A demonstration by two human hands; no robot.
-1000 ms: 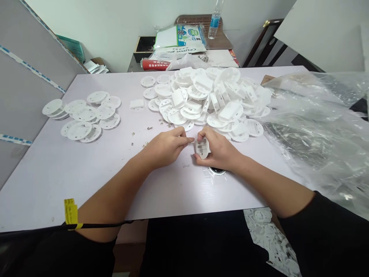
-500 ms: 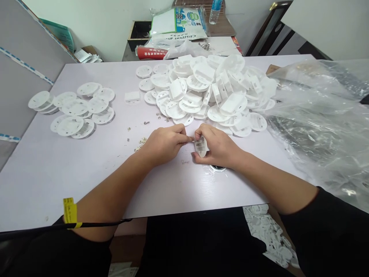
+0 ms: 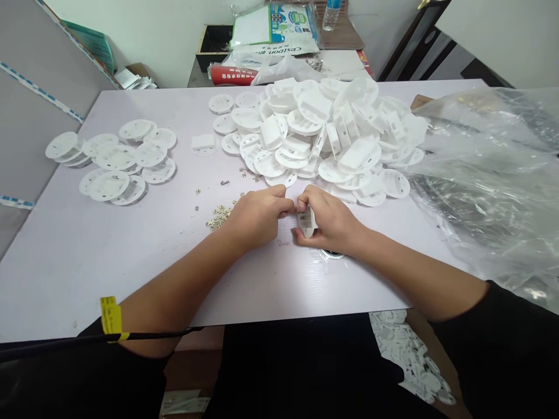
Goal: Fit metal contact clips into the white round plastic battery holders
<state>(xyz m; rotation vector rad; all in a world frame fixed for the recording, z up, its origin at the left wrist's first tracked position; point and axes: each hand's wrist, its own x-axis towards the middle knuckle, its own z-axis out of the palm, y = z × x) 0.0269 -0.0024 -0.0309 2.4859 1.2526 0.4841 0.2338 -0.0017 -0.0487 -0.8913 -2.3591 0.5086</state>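
Observation:
My right hand [image 3: 329, 218] grips a round white plastic part [image 3: 307, 222] on its edge, thumb below and fingers above, its slotted side turned toward my left hand. My left hand [image 3: 262, 216] is closed, thumb and index finger pinched together close beside that part. What the pinch holds, if anything, is too small to make out. Beside my left wrist lies a small heap of tiny metal pieces [image 3: 218, 217], partly covered by the hand. A few more metal bits [image 3: 224, 183] are scattered beyond it.
A large pile of white round parts [image 3: 314, 128] spreads across the back of the table. Another group of them [image 3: 114, 157] lies at the left. Clear plastic bags [image 3: 489, 186] cover the right side. A black cable [image 3: 152, 336] with a yellow tag crosses my left arm.
My left hand's fingers have curled in closer to a fist beside the white part. The right hand keeps its grip. The whole view has shifted slightly.

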